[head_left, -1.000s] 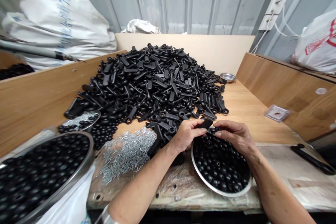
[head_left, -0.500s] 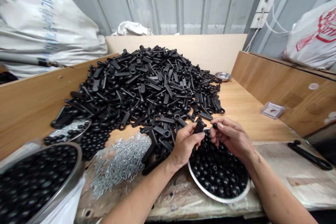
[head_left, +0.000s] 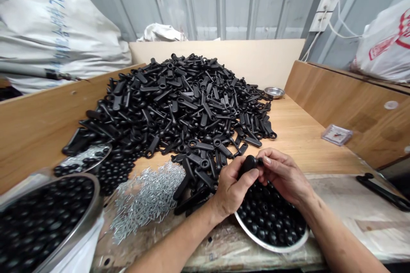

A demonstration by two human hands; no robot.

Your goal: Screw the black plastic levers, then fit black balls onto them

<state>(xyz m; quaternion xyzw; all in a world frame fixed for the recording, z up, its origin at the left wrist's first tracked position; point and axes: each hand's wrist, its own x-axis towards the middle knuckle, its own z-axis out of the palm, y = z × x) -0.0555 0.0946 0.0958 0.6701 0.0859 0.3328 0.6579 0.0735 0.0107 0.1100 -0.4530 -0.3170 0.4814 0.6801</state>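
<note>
My left hand [head_left: 232, 185] is closed on a black plastic handle piece [head_left: 247, 164], held above a round metal dish [head_left: 272, 244] full of small black beads. My right hand [head_left: 283, 175] meets it from the right, fingertips pinched against the handle's end, likely on a small black bead that I cannot see clearly. A large heap of the same black handle pieces [head_left: 188, 98] lies just behind my hands. A pile of small silver pins [head_left: 147, 196] lies to the left of my left forearm.
A big metal bowl of black beads [head_left: 41, 217] stands at the near left, with a smaller dish [head_left: 88, 158] and spilled beads behind it. Wooden walls enclose the bench. A small metal bowl [head_left: 273, 92], a small clear packet [head_left: 336, 134] and a long black part [head_left: 382, 192] lie on the right.
My two hands came together and sank a little towards the bead dish. The handle piece turned in my left hand, and my right fingertips now press on its end.
</note>
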